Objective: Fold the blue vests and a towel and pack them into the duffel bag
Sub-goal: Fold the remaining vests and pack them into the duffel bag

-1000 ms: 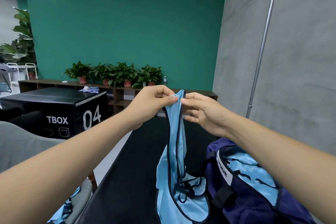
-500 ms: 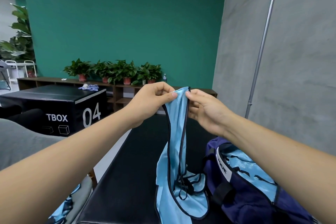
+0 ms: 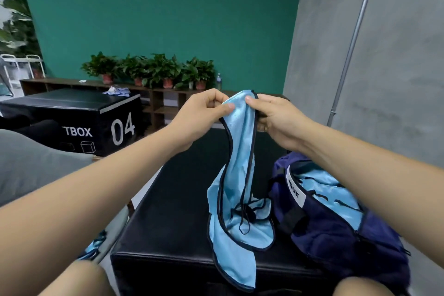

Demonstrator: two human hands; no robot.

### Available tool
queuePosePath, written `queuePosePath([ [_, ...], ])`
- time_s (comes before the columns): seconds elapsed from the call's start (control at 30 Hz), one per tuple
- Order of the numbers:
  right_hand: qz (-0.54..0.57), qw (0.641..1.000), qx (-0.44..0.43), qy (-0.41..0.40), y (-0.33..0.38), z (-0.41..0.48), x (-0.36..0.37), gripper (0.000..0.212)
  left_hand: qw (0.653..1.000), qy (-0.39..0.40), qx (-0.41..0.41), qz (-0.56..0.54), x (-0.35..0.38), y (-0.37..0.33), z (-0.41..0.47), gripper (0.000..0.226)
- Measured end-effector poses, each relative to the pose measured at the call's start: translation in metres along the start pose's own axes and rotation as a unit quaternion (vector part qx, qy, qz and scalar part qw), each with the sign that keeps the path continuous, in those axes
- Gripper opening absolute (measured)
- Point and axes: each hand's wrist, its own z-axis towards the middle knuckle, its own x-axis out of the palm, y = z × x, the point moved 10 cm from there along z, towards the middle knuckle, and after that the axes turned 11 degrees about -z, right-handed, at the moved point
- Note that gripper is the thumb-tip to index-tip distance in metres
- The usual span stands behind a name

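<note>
A person holds up a light blue vest (image 3: 240, 151) just left of a navy duffel bag (image 3: 336, 235). Both bare arms are stretched out over the black padded bench (image 3: 168, 211) that the bag sits on. The left hand (image 3: 204, 115) pinches the top of the vest between thumb and curled fingers. The right hand (image 3: 276, 120), nearer the bag, has its thumb and fingers clamped on the same top edge, so the two hands nearly meet. The vest is a shiny, thin fabric edged all round in dark piping. It hangs from the hands in a narrow gathered strip with the piping running down both sides. Its lower part lies bunched in loose loops on the bench just beside the bag's left end, and one flap drapes over the bench's near edge. The bag lies unzipped, with more of the same pale blue, dark-trimmed cloth (image 3: 329, 187) showing in its mouth. A white label (image 3: 295, 190) with partly hidden dark lettering sits at the opening. Another scrap of blue fabric (image 3: 93, 245) shows low down, well left of the bag, beside a grey cushion (image 3: 36, 163). Further left and behind the bag stands a black box (image 3: 72, 115) marked TBOX 04. A row of potted plants (image 3: 156, 69) lines a low shelf against the green wall.
</note>
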Motion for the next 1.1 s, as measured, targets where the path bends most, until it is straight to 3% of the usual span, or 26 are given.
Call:
queuePosePath([
  [0.2,-0.044,0.997,0.015,-0.066,0.001,0.013,-0.016,0.020,0.996,0.038,-0.079,0.029,0.031,0.079,-0.043,0.025],
  [0.33,-0.081,0.992,0.027,-0.088,-0.004,0.021,-0.025,0.025,0.985,0.100,-0.069,0.125,0.064,0.118,-0.081,0.024],
  [0.47,-0.095,0.990,0.039,-0.093,-0.009,0.023,-0.028,0.027,0.942,0.216,-0.064,0.249,0.098,0.154,-0.113,0.017],
  [0.6,-0.100,0.990,0.035,-0.094,-0.011,0.020,-0.030,0.027,0.889,0.264,-0.089,0.363,0.097,0.192,-0.126,0.018],
  [0.9,-0.100,0.987,0.047,-0.116,-0.019,0.012,-0.051,0.042,0.862,0.182,-0.143,0.452,0.024,0.226,-0.120,0.031],
  [1.1,-0.091,0.984,0.050,-0.142,-0.024,0.011,-0.069,0.031,0.866,0.122,-0.158,0.459,-0.042,0.243,-0.109,0.031],
])
